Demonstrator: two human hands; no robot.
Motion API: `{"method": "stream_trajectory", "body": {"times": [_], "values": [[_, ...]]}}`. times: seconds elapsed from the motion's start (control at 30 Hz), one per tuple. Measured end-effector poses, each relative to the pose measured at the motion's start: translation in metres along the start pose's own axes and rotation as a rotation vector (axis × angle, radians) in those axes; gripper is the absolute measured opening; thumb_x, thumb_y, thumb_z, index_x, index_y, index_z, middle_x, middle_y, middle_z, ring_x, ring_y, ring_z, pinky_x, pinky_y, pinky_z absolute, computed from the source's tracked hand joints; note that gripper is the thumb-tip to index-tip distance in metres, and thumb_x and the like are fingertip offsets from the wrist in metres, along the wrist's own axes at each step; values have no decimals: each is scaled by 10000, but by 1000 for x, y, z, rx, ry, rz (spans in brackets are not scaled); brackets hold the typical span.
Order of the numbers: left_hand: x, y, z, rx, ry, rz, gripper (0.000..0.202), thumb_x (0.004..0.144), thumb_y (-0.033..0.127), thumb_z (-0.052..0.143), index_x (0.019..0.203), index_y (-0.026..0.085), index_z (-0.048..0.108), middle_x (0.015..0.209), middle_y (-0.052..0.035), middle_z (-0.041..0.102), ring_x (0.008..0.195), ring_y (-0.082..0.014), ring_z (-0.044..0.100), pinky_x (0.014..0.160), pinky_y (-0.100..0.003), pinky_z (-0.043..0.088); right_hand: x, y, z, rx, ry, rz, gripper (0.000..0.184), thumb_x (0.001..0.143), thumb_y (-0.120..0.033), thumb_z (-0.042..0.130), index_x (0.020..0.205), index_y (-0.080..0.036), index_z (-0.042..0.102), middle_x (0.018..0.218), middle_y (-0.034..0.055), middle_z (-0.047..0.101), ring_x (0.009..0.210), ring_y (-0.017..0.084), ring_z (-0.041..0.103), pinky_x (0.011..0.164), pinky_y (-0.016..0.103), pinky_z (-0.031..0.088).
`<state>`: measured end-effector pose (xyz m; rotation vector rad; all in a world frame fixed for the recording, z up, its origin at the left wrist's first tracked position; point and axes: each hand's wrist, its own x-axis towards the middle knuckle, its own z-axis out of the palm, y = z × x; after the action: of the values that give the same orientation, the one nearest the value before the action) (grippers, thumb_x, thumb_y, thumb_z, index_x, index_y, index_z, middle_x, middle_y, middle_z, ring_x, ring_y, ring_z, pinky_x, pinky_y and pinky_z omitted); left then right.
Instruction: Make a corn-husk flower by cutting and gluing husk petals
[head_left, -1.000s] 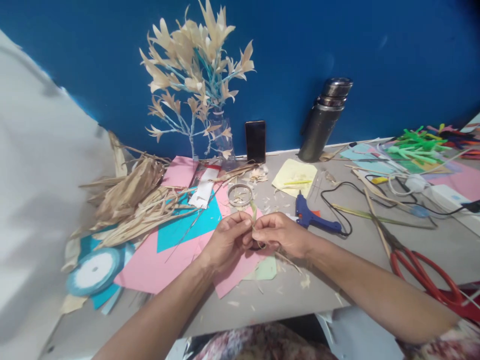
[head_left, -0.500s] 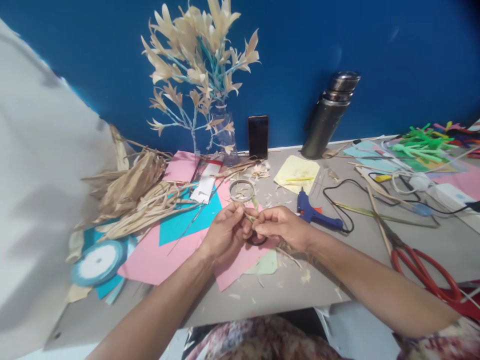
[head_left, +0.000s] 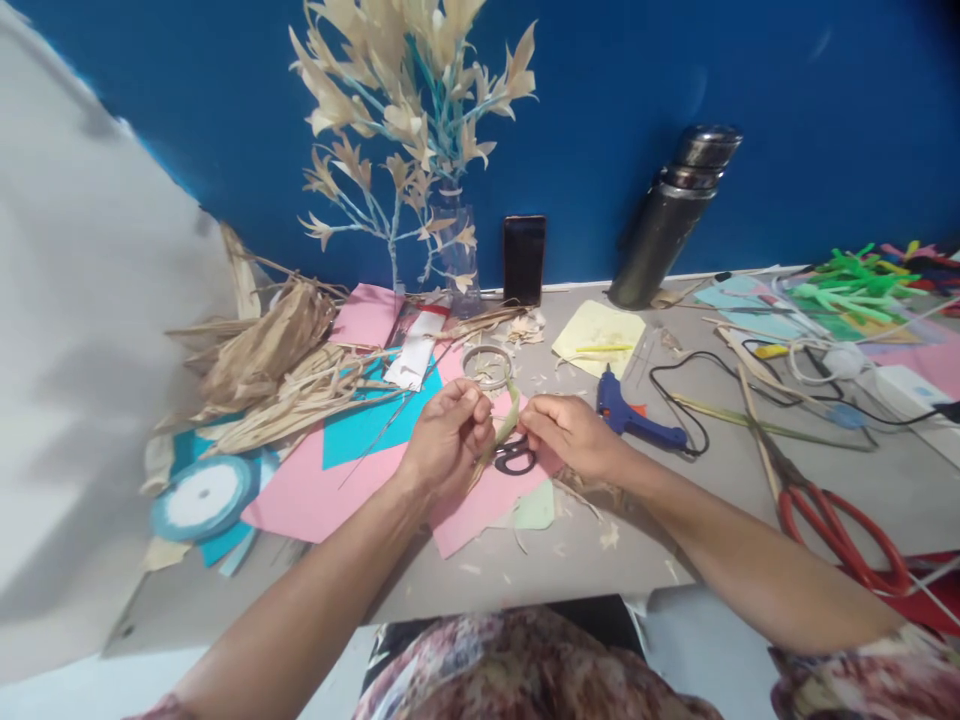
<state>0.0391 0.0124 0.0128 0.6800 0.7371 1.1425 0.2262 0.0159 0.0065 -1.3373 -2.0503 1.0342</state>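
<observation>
My left hand [head_left: 450,432] is closed in a pinch, and a pale green leaf strip [head_left: 511,412] comes out of its curled fingers. Facing it, my right hand [head_left: 574,432] has its thumb and fingers pressed together beside the strip. A thin strand seems to run between the two hands, but its end in the right fingers is too small to make out. Just below the hands, black-handled scissors [head_left: 516,458] lie on pink paper [head_left: 461,520]. A roll of tape [head_left: 487,368] lies behind the hands among small scraps.
To the left are dried husks [head_left: 262,340], blue paper [head_left: 352,440] and a ribbon spool [head_left: 204,495]. A flower vase [head_left: 456,250], phone [head_left: 523,260] and flask [head_left: 671,225] stand along the wall. On the right lie a blue glue gun [head_left: 634,415], cords and red-handled scissors [head_left: 832,525].
My hands have moved slightly apart from their close pinch, so more of the green strip and the black-handled scissors shows. The whole view has shifted a little.
</observation>
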Motion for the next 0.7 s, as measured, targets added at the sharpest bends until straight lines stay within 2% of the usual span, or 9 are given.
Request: {"method": "stream_trajectory", "body": {"times": [0.1,0.13,0.2,0.27,0.33,0.4,0.53,0.6,0.7], "values": [[2,-2,-5,18,4,7,307,812,283,756,789,189,464,648,62,531,459,-60,418,459,-191,375,3,4,-1,-310,-81,-85,83,847,-258,684,829,-178,670,864,44,699,830,193,615,722,274,390],[2,-3,-6,15,-5,-16,302,813,285,752,793,189,466,655,58,541,456,-62,426,451,-189,370,3,5,1,-387,-116,-131,112,824,-260,720,889,-179,677,932,58,695,899,211,612,745,279,392],[1,-8,-6,16,-40,-89,287,816,292,742,800,189,474,665,46,559,461,-76,461,445,-200,386,2,4,4,-495,-172,-184,179,844,-263,717,994,-177,672,1022,83,678,989,234,602,776,289,396],[-2,-12,-4,43,-76,-150,274,820,303,733,796,187,485,663,35,574,492,-97,516,493,-232,451,1,1,7,-573,-195,-171,166,894,-253,662,1041,-175,667,1015,91,675,973,236,610,763,294,396],[-4,-13,-3,93,-83,-149,264,821,300,727,783,181,494,663,24,591,530,-107,561,573,-258,501,-1,-1,7,-625,-221,-163,156,919,-245,623,1050,-178,677,993,91,682,934,233,622,737,297,388],[-4,-12,-3,178,-67,-118,244,839,304,703,776,179,503,651,19,597,533,-113,578,585,-260,502,-3,-3,4,-661,-253,-176,147,918,-233,608,1023,-183,698,967,87,687,894,227,629,702,296,370],[1,-7,-9,344,26,3,200,865,292,669,780,174,532,630,14,601,475,-112,560,514,-239,460,-7,-4,-8,-672,-311,-201,128,881,-209,619,926,-210,739,872,64,680,833,206,627,634,287,325],[6,-3,-13,315,61,30,205,860,282,677,763,168,538,609,16,589,454,-106,535,494,-235,451,-8,-4,-16,-626,-320,-211,135,868,-207,620,908,-217,749,864,59,683,818,194,621,622,278,321],[13,6,-18,110,70,-26,213,863,236,676,741,162,519,606,21,564,449,-89,490,489,-227,447,-7,-3,-28,-449,-300,-190,165,859,-201,599,922,-211,751,853,46,696,748,167,599,614,261,336]]}}
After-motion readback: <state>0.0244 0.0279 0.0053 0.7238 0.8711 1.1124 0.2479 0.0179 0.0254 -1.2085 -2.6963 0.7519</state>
